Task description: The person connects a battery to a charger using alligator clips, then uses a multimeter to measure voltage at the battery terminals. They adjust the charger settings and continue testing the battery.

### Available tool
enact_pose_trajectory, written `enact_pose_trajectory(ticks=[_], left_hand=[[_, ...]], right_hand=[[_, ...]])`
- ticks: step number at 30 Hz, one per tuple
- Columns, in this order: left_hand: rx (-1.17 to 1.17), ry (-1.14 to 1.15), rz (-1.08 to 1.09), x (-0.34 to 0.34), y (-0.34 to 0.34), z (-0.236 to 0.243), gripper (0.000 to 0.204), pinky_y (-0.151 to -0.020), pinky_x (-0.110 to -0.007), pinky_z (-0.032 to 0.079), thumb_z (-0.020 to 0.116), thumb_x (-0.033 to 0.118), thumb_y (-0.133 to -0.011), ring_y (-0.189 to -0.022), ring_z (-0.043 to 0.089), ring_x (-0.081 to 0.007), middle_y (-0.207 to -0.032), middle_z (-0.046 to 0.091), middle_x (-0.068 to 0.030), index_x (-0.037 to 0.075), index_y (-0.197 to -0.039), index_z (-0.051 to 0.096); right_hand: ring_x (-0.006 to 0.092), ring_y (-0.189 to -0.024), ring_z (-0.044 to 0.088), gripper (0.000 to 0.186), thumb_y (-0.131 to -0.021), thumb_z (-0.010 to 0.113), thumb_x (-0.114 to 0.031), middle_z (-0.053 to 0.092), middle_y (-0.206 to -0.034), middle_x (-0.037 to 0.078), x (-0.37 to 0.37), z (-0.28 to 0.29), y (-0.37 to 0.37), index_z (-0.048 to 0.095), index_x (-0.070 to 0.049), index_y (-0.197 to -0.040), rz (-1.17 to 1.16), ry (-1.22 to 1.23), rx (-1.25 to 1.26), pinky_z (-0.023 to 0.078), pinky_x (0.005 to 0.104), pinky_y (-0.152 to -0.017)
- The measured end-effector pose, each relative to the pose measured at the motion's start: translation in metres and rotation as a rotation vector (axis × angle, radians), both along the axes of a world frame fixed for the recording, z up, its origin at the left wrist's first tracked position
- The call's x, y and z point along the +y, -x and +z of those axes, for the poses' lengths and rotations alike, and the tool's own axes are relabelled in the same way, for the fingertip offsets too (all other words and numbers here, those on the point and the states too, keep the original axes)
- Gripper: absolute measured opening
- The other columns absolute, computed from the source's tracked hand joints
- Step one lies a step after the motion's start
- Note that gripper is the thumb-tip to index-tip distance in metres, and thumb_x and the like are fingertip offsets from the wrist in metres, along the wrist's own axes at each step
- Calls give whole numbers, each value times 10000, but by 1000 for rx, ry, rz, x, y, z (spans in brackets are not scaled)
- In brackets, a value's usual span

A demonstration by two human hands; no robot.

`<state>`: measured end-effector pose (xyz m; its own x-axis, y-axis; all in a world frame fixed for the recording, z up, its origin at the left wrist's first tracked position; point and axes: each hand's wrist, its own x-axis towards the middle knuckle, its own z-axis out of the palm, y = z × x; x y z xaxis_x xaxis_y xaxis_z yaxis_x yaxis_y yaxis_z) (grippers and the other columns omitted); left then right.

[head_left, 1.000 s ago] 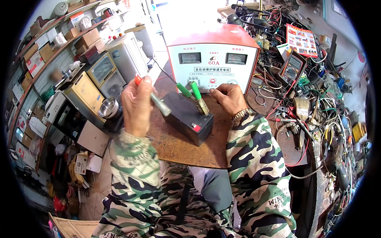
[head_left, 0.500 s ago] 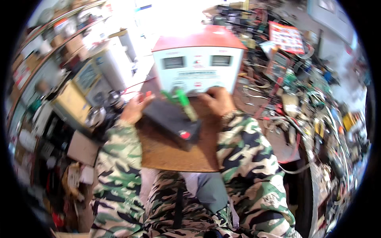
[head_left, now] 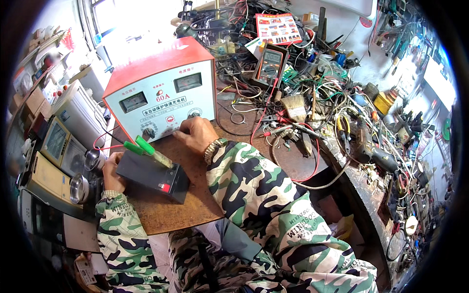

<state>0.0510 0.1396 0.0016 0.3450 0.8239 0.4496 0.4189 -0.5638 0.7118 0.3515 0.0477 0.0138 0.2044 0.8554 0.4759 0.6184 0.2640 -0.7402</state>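
A battery charger point(head_left: 168, 115) with a red top and white front stands on the brown worktop point(head_left: 163, 217). My right hand point(head_left: 198, 137) is at its lower front, fingers curled just below the right knob point(head_left: 194, 115); the fingertips' grip is hidden. In front lies a black box-shaped battery point(head_left: 146, 178) with a red terminal point(head_left: 164, 187). A green-handled clip point(head_left: 145, 145) rests on the battery, its metal jaws by the right end. My left hand point(head_left: 113, 173) is closed at the battery's left end, its fingertips hidden.
Right of the charger are a multimeter point(head_left: 270, 63), a paintbrush point(head_left: 295, 107), pliers point(head_left: 343, 132) and heaps of cables. A drill-like tool point(head_left: 371, 149) lies at the right edge. Metal bowls point(head_left: 79, 188) stand at left. Red lead point(head_left: 95, 144) loops beside the charger.
The view has turned right, so the charger, battery and hands sit further left. My right hand stays at the charger's front. Red by my left fingers is now out of sight.
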Motion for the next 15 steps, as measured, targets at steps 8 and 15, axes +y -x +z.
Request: enact_pose_trajectory(ticks=[8, 15], left_hand=[[-227, 75, 157, -5, -15, 16, 275, -721, -284, 506, 721, 228, -882, -776, 670, -128, -827, 732, -91, -37, -954, 696], [-29, -144, 349, -23, -18, 23, 360, -757, -395, 524, 671, 331, -912, -827, 712, -315, -871, 730, -180, -25, -961, 700]], right_hand=[[403, -737, 684, 228, -813, 726, -232, 690, -778, 225, -30, 9, -9, 739, -20, -896, -61, -70, -48, 549, 445, -687], [352, -899, 670, 198, -824, 671, -184, 667, -957, 159, -139, 59, -121, 660, -55, -973, -559, 346, -878, 556, 459, -819]])
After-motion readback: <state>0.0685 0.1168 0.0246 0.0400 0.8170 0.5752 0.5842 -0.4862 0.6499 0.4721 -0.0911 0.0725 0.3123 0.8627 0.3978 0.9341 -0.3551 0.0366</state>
